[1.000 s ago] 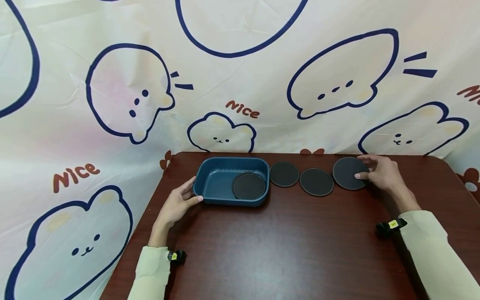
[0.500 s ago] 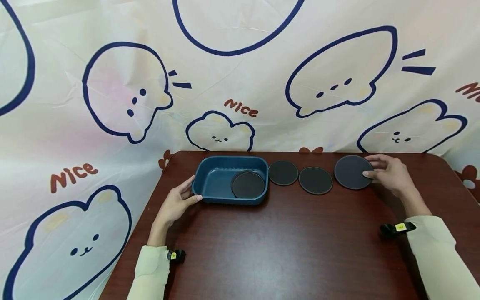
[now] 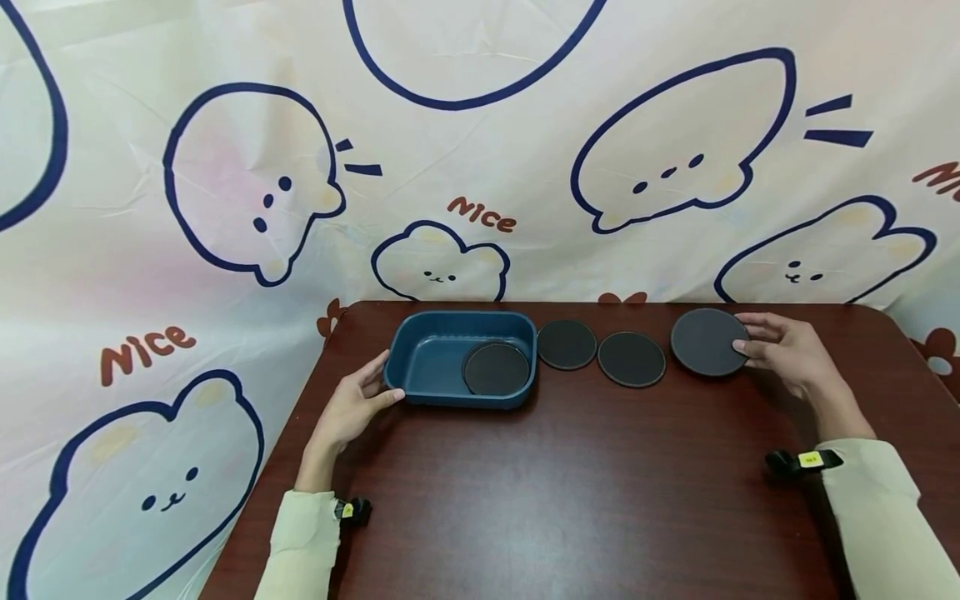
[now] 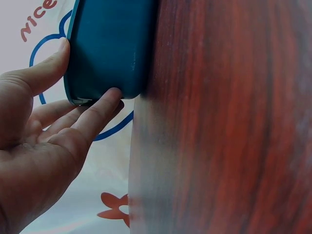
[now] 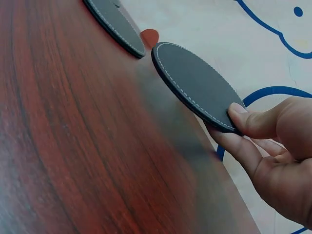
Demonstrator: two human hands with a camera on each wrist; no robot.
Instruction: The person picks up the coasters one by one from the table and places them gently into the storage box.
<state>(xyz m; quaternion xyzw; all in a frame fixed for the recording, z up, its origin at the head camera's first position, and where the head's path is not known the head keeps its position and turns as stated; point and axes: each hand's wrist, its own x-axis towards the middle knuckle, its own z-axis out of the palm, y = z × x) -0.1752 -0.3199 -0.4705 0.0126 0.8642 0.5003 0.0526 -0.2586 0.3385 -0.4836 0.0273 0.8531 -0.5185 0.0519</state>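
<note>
A blue rectangular storage box (image 3: 427,371) stands at the far left of the table. Its left end is gripped by my left hand (image 3: 358,404), thumb by the near corner and fingers along the end wall, as the left wrist view (image 4: 58,112) also has it. One round black coaster (image 3: 497,368) lies inside the box, at its right end. With thumb and fingers, my right hand (image 3: 795,354) pinches the edge of another coaster (image 3: 707,342). In the right wrist view this stitched coaster (image 5: 195,85) is tilted and raised off the table.
Two more black coasters lie flat between the box and my right hand, the left coaster (image 3: 567,345) close to the box and the right coaster (image 3: 632,359) slightly nearer. Behind the brown table (image 3: 525,483) hangs a printed cloth (image 3: 540,167).
My right hand has shifted right with the pinched coaster, which stands farther from the two flat ones. The left hand keeps its grip on the box.
</note>
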